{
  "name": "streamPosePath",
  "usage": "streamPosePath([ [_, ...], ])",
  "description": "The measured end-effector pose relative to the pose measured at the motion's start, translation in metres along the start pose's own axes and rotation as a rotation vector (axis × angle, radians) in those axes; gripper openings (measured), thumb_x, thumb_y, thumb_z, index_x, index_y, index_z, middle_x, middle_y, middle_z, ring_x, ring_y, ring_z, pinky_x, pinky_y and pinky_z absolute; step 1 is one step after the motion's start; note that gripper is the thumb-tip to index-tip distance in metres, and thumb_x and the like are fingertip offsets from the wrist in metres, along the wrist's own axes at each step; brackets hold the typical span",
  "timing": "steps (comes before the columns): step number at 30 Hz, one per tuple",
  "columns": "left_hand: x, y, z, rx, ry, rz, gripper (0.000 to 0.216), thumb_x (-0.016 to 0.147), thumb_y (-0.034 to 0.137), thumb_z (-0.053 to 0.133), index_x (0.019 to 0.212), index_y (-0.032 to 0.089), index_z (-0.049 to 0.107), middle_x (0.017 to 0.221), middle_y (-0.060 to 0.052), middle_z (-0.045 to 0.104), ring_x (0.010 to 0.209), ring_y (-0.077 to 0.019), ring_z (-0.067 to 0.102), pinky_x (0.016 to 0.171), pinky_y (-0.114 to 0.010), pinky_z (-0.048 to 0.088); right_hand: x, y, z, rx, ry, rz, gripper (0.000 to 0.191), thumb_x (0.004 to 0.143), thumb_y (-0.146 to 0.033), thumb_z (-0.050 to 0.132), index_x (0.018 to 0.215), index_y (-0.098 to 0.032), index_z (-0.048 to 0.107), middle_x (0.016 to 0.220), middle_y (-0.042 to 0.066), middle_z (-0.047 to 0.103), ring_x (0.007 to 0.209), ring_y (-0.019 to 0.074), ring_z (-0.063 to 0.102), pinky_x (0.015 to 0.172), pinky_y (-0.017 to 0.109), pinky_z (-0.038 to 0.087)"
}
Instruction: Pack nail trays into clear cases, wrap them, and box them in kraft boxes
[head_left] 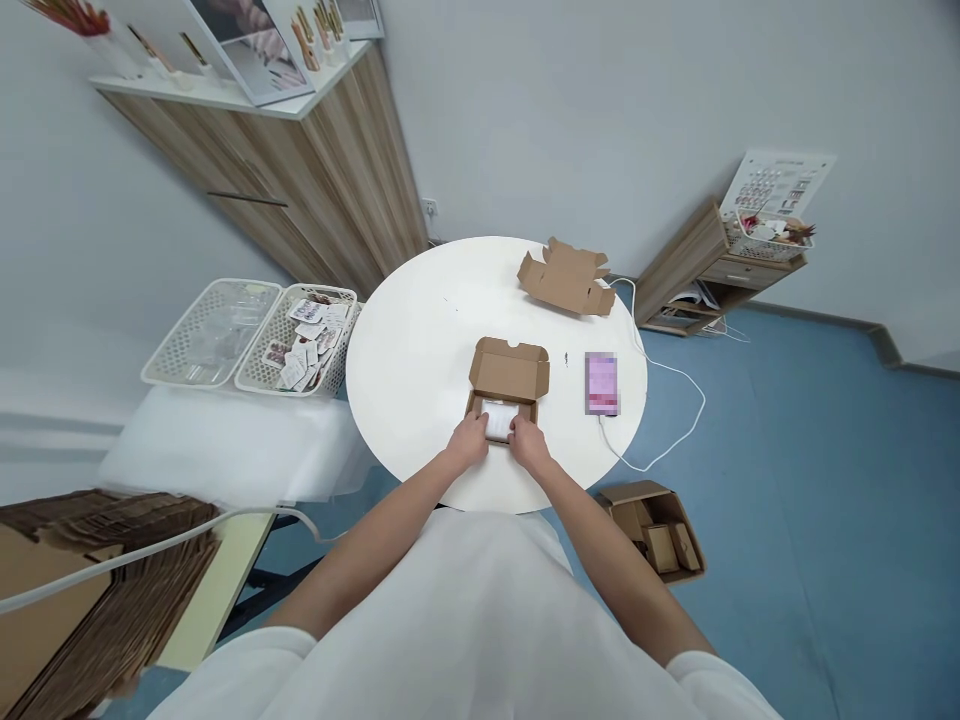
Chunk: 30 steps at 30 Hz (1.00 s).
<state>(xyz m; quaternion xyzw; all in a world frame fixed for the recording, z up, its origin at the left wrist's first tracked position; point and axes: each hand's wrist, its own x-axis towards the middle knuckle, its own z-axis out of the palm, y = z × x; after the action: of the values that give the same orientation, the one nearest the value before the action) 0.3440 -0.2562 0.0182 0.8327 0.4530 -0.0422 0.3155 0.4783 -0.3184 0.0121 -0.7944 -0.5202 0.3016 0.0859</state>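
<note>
A small brown cardboard box [508, 375] stands open on the round white table [420, 360], its lid tipped back. A white packet [499, 417] lies inside it. My left hand [469, 440] and my right hand [529, 443] hold the packet at the box's near edge, fingers curled around it from either side.
A flat unfolded cardboard box [566, 277] lies at the table's far side. A phone [601, 383] on a white cable [675, 400] rests to the right. Two white baskets [251, 335] sit left, a stack of flat cardboard [90, 580] lower left, a carton of small boxes [656, 530] on the floor.
</note>
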Motion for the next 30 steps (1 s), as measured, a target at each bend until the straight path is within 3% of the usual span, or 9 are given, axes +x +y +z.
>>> streamPosePath([
  [4,-0.008,-0.006,-0.003,-0.097,0.078,0.024,0.041,0.064,0.005,0.045,0.103,0.014,0.052,0.108,-0.014,0.05,0.098,-0.0242,0.052,0.078,-0.034,0.043,-0.007,-0.009,0.0,-0.001,0.012,-0.055,0.019,0.074,-0.011,0.047,0.092,-0.017,0.051,0.094,0.01,0.056,0.079,0.0189,0.054,0.065,0.028,0.037],
  [8,-0.007,-0.015,-0.013,-0.233,0.205,0.044,0.041,0.067,0.009,0.045,0.107,0.016,0.051,0.103,-0.011,0.053,0.098,-0.0214,0.051,0.085,-0.034,0.041,-0.013,-0.003,-0.015,0.067,0.136,-0.147,0.02,0.078,-0.017,0.044,0.096,-0.018,0.052,0.098,0.009,0.054,0.084,0.0189,0.053,0.071,0.029,0.039],
  [11,0.006,-0.025,-0.029,-0.359,0.352,-0.066,0.038,0.073,0.019,0.047,0.11,0.017,0.049,0.106,-0.011,0.053,0.093,-0.0211,0.054,0.083,-0.035,0.042,-0.005,0.018,-0.035,0.212,0.315,-0.119,0.024,0.08,-0.027,0.041,0.1,-0.019,0.052,0.099,0.007,0.056,0.079,0.0169,0.052,0.076,0.031,0.04],
  [13,0.02,-0.032,-0.042,-0.494,0.397,-0.177,0.037,0.075,0.028,0.048,0.11,0.016,0.049,0.107,-0.012,0.055,0.091,-0.0207,0.055,0.082,-0.035,0.041,0.007,0.037,-0.048,0.361,0.366,-0.004,0.032,0.077,-0.039,0.046,0.101,-0.018,0.052,0.099,0.008,0.057,0.071,0.0161,0.051,0.073,0.032,0.041],
  [16,0.044,-0.041,-0.058,-0.77,0.323,-0.335,0.038,0.08,0.044,0.041,0.105,0.018,0.051,0.112,-0.012,0.055,0.097,-0.0204,0.055,0.079,-0.033,0.042,0.027,0.059,-0.063,0.735,0.275,0.249,0.046,0.077,-0.055,0.038,0.102,-0.017,0.05,0.094,0.009,0.058,0.063,0.0145,0.051,0.062,0.03,0.044],
  [19,0.059,-0.042,-0.064,-0.937,0.197,-0.373,0.049,0.08,0.056,0.033,0.102,0.017,0.052,0.118,-0.014,0.053,0.099,-0.0212,0.055,0.074,-0.031,0.044,0.042,0.063,-0.067,0.962,0.151,0.34,0.056,0.078,-0.062,0.025,0.102,-0.018,0.051,0.091,0.009,0.059,0.055,0.0129,0.049,0.052,0.028,0.043],
  [24,0.064,-0.031,-0.063,-1.01,0.125,-0.337,0.056,0.079,0.062,0.03,0.094,0.016,0.057,0.103,-0.013,0.062,0.09,-0.0209,0.059,0.075,-0.033,0.044,0.055,0.037,-0.061,1.017,-0.025,0.246,0.06,0.076,-0.067,0.024,0.099,-0.02,0.055,0.086,0.005,0.058,0.054,0.011,0.045,0.05,0.024,0.04],
  [27,0.06,-0.025,-0.064,-1.071,0.146,-0.268,0.054,0.081,0.059,0.029,0.092,0.015,0.059,0.099,-0.011,0.064,0.087,-0.0199,0.06,0.076,-0.033,0.045,0.058,0.023,-0.064,1.021,-0.012,0.199,0.057,0.076,-0.065,0.026,0.099,-0.023,0.056,0.091,0.004,0.057,0.06,0.011,0.046,0.056,0.024,0.04],
  [30,0.054,-0.026,-0.067,-1.097,0.202,-0.138,0.042,0.084,0.045,0.03,0.098,0.018,0.059,0.106,-0.008,0.061,0.096,-0.0193,0.057,0.082,-0.033,0.043,0.054,0.02,-0.071,0.979,0.006,0.071,0.046,0.079,-0.055,0.03,0.106,-0.026,0.053,0.101,0.002,0.056,0.074,0.0131,0.049,0.067,0.026,0.041],
])
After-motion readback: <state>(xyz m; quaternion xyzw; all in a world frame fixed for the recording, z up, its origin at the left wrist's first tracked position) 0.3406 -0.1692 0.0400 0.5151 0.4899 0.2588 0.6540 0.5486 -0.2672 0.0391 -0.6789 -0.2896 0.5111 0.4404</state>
